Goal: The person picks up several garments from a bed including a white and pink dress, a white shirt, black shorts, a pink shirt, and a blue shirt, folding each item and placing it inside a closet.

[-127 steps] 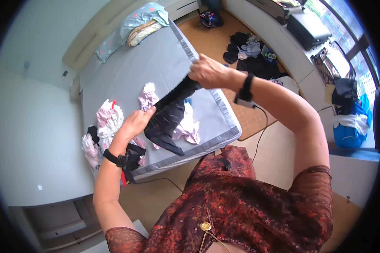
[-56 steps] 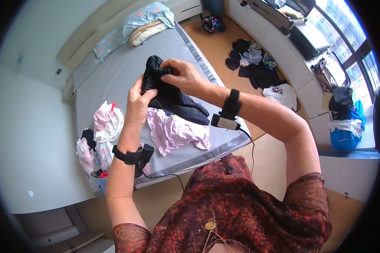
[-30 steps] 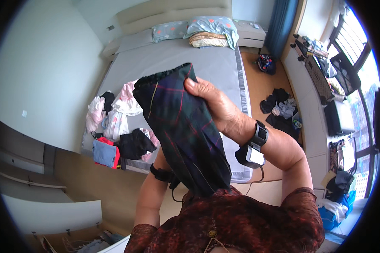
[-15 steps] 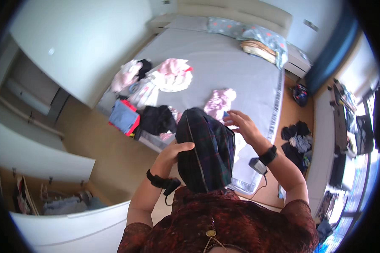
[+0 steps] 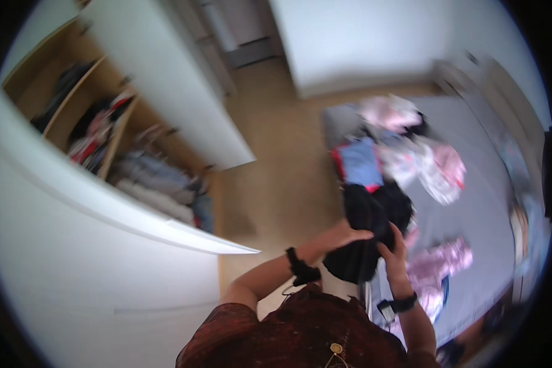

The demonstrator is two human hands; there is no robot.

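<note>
A folded dark plaid garment [image 5: 351, 262] hangs in front of my chest, close to the bed's near edge. Its exact kind is hard to make out, and in the blur it looks almost black. My left hand [image 5: 351, 235] grips it from the left with the thumb across the top. On its right side my right hand [image 5: 395, 248] is closed round the edge. Just beyond lies a black piece of clothing [image 5: 395, 201] on the bed, partly overlapped in view by the garment.
A bed [image 5: 494, 230] holds folded blue and red clothes [image 5: 360, 162], white and pink clothes [image 5: 444, 167] and a pink garment [image 5: 438, 265]. At left stands a wardrobe with an open door [image 5: 184, 92] and clothes [image 5: 150, 168] on its shelves. Brown floor [image 5: 270, 153] runs between.
My view has swung left, bringing the wardrobe into sight. The plaid garment has turned with me, and my right hand, partly raised at its edge before, now grips it.
</note>
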